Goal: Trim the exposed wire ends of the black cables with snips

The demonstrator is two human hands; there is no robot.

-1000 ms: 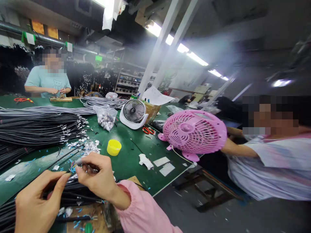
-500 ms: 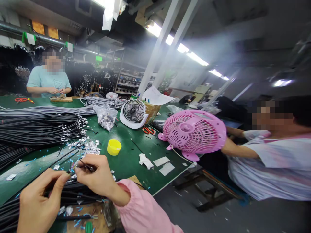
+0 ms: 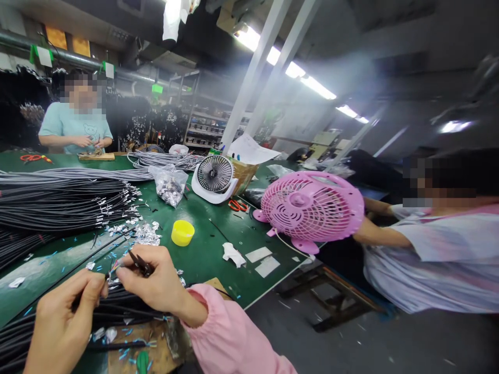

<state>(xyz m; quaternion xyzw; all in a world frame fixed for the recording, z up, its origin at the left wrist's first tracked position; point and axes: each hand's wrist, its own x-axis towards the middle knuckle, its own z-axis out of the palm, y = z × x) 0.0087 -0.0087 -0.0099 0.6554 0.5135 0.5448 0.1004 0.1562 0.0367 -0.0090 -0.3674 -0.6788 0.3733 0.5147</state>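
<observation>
My left hand (image 3: 64, 317) is closed in a pinch on the end of a black cable, mostly hidden by the fingers. Thin coloured wires (image 3: 114, 268) fan out from that end towards my right hand (image 3: 154, 278). The right thumb and forefinger touch the wire tips. A small dark tool with pointed tips (image 3: 142, 264), perhaps snips, is tucked in the same hand; its exact kind is unclear. Under both hands lie more black cables (image 3: 128, 311). A stripped cable end rests on a wooden board (image 3: 159, 345) with blue scraps and a green piece (image 3: 142, 361).
Black cable bundles (image 3: 58, 205) and grey cables (image 3: 78, 175) cover the left of the green table (image 3: 210, 234). Foil scraps (image 3: 146, 234), a yellow tub (image 3: 182, 232), a white fan (image 3: 214, 176) and a pink fan (image 3: 307, 208) stand beyond. One person sits opposite, another at right.
My right hand has turned slightly, so the dark tool's points show more and stick up. The coloured wires show more spread between my hands. The view has shifted a little.
</observation>
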